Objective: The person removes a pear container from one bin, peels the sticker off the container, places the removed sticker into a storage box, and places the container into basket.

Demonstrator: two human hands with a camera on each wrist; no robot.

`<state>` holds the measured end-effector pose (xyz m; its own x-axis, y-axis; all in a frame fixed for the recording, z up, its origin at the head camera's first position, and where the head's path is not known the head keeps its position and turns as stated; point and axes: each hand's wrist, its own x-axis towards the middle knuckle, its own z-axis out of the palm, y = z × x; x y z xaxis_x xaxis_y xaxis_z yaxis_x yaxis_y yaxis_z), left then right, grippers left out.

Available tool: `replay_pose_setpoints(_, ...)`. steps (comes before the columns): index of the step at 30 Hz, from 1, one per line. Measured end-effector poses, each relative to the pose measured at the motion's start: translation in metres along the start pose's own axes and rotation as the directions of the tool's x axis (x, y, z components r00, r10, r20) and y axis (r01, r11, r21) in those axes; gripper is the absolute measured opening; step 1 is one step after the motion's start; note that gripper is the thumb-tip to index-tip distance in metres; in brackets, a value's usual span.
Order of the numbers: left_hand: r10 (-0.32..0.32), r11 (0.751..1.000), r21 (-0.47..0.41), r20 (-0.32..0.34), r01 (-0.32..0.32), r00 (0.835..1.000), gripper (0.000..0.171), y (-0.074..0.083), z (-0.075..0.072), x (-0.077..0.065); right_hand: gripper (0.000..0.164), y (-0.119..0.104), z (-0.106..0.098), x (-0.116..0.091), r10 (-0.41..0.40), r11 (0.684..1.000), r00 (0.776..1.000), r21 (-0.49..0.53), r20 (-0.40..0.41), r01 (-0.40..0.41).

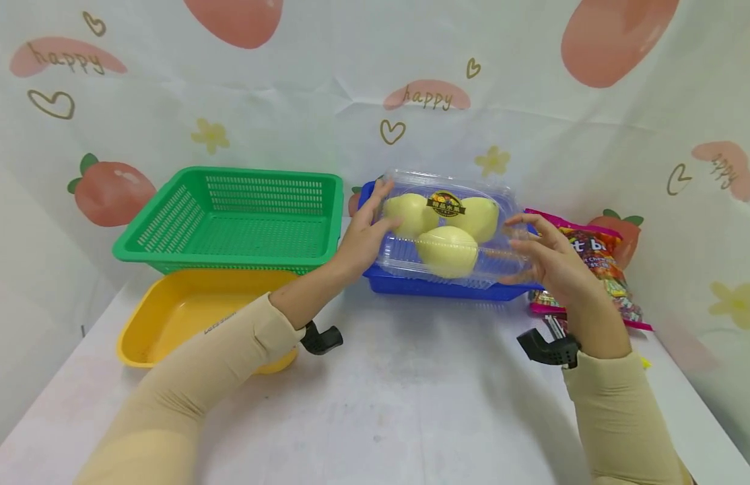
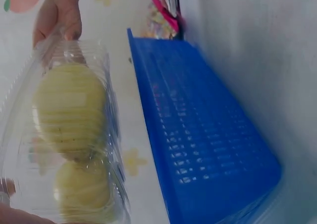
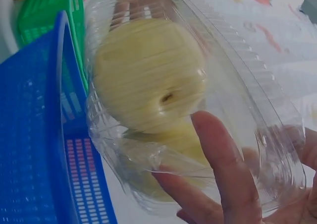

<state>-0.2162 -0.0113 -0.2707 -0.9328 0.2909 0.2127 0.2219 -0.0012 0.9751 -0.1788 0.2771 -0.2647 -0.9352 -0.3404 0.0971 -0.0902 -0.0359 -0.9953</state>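
My left hand (image 1: 364, 236) grips the left end of a clear plastic fruit box (image 1: 402, 261), and my right hand (image 1: 553, 254) holds its right end. Three pale yellow fruits (image 1: 446, 250) lie inside, under a lid with a dark and orange label (image 1: 446, 203). Beneath and behind the box is a blue basket (image 1: 438, 289) with slotted walls. The left wrist view shows a gap between the raised box and the blue basket (image 2: 198, 130). In the right wrist view, fingers (image 3: 225, 164) of my right hand press the clear plastic.
A green basket (image 1: 229, 261) stands at the back left, with a yellow tub (image 1: 169, 330) in front of it. Colourful candy bags (image 1: 605, 263) lie right of the blue basket, partly behind my right hand. A printed cloth (image 1: 326, 121) hangs behind the white table (image 1: 375, 404).
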Motion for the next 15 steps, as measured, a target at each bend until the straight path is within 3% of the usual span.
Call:
replay_pose_setpoints(8, 0.037, 0.999, -0.021, -0.018, -0.037, 0.999, 0.059, 0.003, -0.002, -0.023, 0.032, -0.001, 0.019, -0.013, 0.016, 0.997, 0.998, -0.069, -0.053, -0.020)
replay_pose_setpoints(15, 0.086, 0.996, -0.014, -0.028, -0.087, 0.996, 0.058, 0.009, -0.003, -0.038, 0.039, -0.004, 0.037, -0.023, -0.005, 0.992, 0.981, -0.124, -0.193, -0.019)
